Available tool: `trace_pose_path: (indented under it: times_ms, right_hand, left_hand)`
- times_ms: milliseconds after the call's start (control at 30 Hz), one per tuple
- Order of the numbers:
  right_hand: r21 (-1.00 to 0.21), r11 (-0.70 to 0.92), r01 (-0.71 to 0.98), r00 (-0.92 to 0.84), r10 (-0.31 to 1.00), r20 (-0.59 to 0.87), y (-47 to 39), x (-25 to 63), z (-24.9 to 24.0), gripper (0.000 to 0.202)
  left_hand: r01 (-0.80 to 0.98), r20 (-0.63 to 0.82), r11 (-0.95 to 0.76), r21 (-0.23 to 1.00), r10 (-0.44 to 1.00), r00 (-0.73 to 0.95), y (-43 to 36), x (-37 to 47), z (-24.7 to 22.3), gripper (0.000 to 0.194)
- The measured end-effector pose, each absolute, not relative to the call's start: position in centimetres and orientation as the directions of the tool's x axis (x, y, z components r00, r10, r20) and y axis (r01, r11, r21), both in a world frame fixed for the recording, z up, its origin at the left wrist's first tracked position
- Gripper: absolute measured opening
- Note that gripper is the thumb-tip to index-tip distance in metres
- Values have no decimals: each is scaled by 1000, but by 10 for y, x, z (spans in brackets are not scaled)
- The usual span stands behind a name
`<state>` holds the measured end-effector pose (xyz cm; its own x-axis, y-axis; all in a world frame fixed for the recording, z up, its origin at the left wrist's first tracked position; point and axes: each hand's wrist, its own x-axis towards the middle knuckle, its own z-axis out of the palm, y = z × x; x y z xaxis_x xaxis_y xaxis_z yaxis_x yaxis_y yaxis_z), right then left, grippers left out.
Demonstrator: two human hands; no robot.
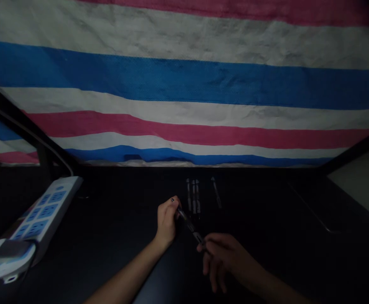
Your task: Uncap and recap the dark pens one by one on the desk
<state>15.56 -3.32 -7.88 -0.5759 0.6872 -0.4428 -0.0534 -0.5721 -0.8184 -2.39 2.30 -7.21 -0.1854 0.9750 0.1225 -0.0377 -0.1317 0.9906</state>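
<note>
A slim, dark pen [189, 224] slants between my two hands above the black tabletop. My left hand [168, 217] is closed around its upper end, and a small dark tip shows past the thumb. At the lower end, my right hand [221, 255] pinches the pen between thumb and forefinger, its other fingers hanging loosely. Just beyond my hands, several similar pens lie on the table: a close group [193, 196] side by side, and a single pen [216, 193] a little to the right, slightly tilted. Dim light hides the finer details of the pens.
A white power strip [58, 202] with blue socket faces lies at the left, with a plug and cable at its near end. A striped sheet [203, 84] hangs behind the black table [108, 236]. A dark flat object [314, 207] lies at the right.
</note>
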Motion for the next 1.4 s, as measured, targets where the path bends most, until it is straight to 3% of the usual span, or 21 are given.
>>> trace_pose_path:
  times_ms: [600, 900, 1167, 1400]
  right_hand:
    - [-801, -594, -72, -592, 672, -445, -31, 157, -77, 37]
    - [-810, -579, -91, -626, 666, -406, -30, 161, -80, 22]
    - [-811, -584, -41, -608, 658, -444, -29, 162, -66, 16]
    - [-798, -593, -108, -616, 670, -415, -31, 163, -78, 18]
  left_hand:
    - [-66, 68, -81, 995, 982, -178, 24, -23, -73, 39]
    - [-101, 43, -64, 993, 979, -199, 25, -23, -73, 38]
    - [-146, 96, -153, 977, 936, -338, 34, -33, -77, 36]
    - [-207, 35, -177, 962, 835, -550, 40, -45, -83, 32]
